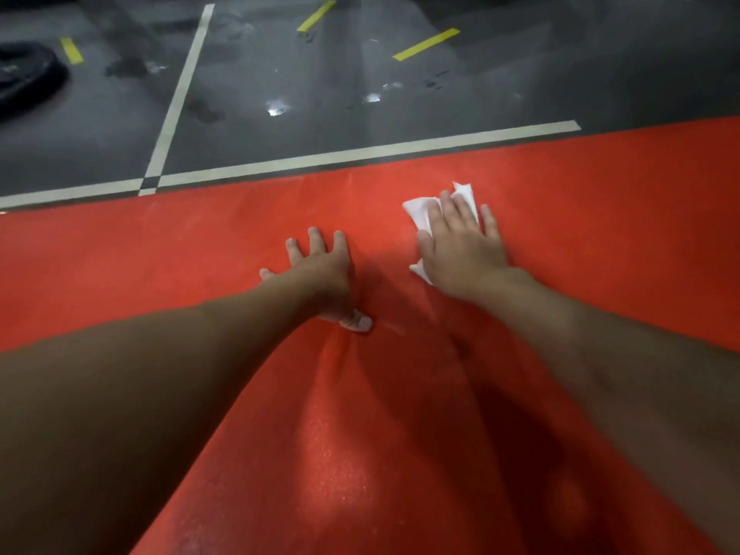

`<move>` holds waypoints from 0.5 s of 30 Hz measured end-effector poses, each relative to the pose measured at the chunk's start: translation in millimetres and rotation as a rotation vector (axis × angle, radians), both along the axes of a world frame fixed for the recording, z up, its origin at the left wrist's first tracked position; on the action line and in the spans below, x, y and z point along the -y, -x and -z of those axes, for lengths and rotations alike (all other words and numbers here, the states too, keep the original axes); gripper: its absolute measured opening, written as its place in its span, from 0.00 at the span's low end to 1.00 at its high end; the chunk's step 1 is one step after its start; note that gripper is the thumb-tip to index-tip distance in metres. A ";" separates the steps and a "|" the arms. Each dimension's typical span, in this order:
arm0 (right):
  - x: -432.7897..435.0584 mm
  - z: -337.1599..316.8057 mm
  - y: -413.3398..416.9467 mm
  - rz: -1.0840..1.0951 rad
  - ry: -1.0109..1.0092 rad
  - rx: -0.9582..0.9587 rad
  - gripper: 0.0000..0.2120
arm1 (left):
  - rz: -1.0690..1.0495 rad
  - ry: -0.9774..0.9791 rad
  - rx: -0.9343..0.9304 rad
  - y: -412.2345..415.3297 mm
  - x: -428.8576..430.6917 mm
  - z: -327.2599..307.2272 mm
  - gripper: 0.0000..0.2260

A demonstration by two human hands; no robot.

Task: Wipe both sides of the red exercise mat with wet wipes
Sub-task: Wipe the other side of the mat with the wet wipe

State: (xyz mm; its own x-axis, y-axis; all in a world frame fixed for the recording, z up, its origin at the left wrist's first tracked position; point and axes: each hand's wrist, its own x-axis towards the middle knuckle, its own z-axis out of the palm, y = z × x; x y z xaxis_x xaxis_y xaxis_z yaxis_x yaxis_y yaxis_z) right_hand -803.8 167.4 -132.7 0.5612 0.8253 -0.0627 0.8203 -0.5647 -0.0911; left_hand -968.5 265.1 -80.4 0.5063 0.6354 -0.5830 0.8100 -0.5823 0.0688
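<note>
The red exercise mat (600, 242) is lying spread across the grey floor (280, 74), its far edge running just beside a white tape line (360, 154). The right grip (464, 246) is pressing a white wet wipe (420, 212) flat onto the mat, right of the middle and near the far edge. Its fingers are lying straight and spread over the wipe, not curled round it. The left grip (320, 278) is resting flat on the bare mat just to the left, fingers apart, holding nothing and seemingly bracing the body.

The step in hand is probably the wiping of the upward-facing side. The wipe is sitting bunched, with corners poking out past the fingers and the heel of the palm, so flattening it would be giving each pass a wider path. Even palm pressure and overlapping strokes are looking wise here. Soft creases are fanning out near the left thumb, so the bracing grip should be pinning the mat rather than dragging it.
</note>
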 end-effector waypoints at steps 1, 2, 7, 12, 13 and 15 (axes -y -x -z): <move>-5.2 2.2 4.9 0.037 -0.019 -0.005 0.30 | 0.001 -0.002 -0.003 -0.4 -0.9 0.6 0.64; -9.7 6.3 14.9 -0.021 -0.041 0.024 0.31 | 0.003 -0.003 -0.010 -0.5 -0.9 1.3 0.64; -13.2 3.9 -11.1 -0.231 0.019 0.077 0.32 | 0.004 0.007 -0.014 0.6 -1.6 3.4 0.64; -40.5 9.8 3.1 -0.085 -0.054 0.020 0.31 | 0.002 0.017 -0.026 -3.2 -0.5 3.8 0.65; -41.3 12.1 4.4 -0.209 -0.047 0.047 0.31 | 0.004 0.013 -0.028 -3.1 -0.4 4.1 0.65; -43.9 9.1 -17.8 -0.301 0.029 0.088 0.34 | 0.008 0.009 -0.033 -1.8 -1.3 4.9 0.65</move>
